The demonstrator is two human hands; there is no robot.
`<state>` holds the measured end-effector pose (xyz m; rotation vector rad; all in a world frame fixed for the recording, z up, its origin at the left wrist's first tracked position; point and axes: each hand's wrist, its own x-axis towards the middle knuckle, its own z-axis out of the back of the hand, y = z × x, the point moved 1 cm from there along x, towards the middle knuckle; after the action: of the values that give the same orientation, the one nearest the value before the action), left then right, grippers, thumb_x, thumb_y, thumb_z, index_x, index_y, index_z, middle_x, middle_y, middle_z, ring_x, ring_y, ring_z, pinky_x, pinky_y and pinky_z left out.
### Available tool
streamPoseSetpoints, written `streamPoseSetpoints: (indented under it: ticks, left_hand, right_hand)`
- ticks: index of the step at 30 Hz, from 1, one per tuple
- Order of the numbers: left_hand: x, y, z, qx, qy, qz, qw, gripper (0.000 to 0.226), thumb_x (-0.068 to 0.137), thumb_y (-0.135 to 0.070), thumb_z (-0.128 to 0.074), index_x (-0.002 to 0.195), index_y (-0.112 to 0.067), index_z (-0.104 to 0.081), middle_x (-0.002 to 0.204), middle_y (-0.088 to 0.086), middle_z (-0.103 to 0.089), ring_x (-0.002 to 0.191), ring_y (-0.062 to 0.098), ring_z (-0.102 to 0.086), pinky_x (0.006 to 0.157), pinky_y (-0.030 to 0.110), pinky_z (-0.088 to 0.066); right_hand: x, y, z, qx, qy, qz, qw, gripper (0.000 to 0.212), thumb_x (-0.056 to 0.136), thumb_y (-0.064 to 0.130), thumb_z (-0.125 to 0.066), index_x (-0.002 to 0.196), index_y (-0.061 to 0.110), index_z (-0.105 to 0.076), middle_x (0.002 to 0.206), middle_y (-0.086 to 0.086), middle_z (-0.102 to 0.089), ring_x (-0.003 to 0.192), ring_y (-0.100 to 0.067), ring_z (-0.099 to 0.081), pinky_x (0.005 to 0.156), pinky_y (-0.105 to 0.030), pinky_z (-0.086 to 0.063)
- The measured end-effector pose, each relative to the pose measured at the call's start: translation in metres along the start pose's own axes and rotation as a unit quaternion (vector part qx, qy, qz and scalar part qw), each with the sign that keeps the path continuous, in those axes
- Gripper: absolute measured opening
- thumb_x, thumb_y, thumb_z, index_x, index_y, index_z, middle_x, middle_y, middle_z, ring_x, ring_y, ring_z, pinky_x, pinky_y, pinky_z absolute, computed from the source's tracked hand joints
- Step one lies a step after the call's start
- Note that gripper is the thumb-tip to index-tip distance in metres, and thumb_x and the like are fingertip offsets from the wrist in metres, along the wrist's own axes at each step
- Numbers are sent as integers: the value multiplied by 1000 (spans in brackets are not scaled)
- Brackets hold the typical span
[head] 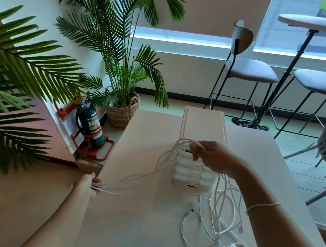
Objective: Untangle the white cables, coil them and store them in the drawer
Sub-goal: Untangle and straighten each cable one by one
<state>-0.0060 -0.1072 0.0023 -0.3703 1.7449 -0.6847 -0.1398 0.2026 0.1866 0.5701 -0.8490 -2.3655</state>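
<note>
Cables stretched btwn both hands, rest piled on table.

I see left hand pinching cable ends at 9 o'clock, right hand gripping white cables before the drawer unit; slack at 5 o'clock. Light, limp, snag-prone: I'd hold near plugs.

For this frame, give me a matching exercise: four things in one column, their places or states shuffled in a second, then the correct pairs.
Things:
1. left hand
2. right hand
3. drawer unit
4. fire extinguisher

Places or states:
A. on the floor, in a red stand
B. lifts a bunch of cables in front of the drawers
C. grips cable ends at the table edge
D. stands on the table, drawers closed

Pairs: 1-C, 2-B, 3-D, 4-A
</note>
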Motion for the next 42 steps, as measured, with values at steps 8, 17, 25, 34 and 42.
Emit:
streamPoseSetpoints:
  ticks: [8, 17, 25, 34, 42]
  left_hand:
    - [-25, 5, 9, -83, 31, 7, 996, 54, 94, -21, -52, 141, -11, -26, 101, 12, -40, 93, 27, -54, 91, 39, -45]
    - [-95, -3, -83, 363, 96, -325, 868, 48, 97, -40, -42, 129, -5, -52, 132, 11, -52, 125, 26, -45, 95, 26, -33]
    - [-192, 38, -164, 479, 350, -498, 633, 55, 99, -44, -31, 57, -21, -58, 60, -1, -58, 57, 5, -54, 64, 16, -43]
    - [-198, -19, -177, 442, 257, -604, 612, 60, 88, -38, -59, 40, -19, -28, 33, -9, -24, 28, 10, -31, 35, 14, -23]
    - [-191, -81, -165, 357, 119, -656, 654, 57, 87, -43, -60, 47, -7, -44, 42, 3, -39, 41, 18, -36, 48, 28, -29]
  right_hand:
    - [-1, 4, 2, -15, 6, 2, 1000, 40, 97, 42, -37, 66, 21, -50, 56, 5, -39, 51, -11, -33, 49, -25, -27]
    - [4, 3, 1, -16, 24, 1, 1000, 38, 96, 41, -41, 64, 21, -50, 54, 6, -39, 50, -11, -33, 50, -24, -28]
    - [9, 4, 0, -47, 21, 12, 999, 33, 96, 35, -45, 66, 23, -54, 63, 8, -50, 53, -8, -39, 50, -19, -32]
    - [3, -60, 26, -108, -64, -74, 989, 31, 84, 39, -63, 71, 12, -56, 61, 2, -48, 63, -14, -46, 53, -25, -33]
    - [-6, -123, 38, -87, -113, -173, 975, 20, 71, 22, -78, 66, 21, -60, 64, 2, -59, 64, -17, -56, 54, -21, -40]
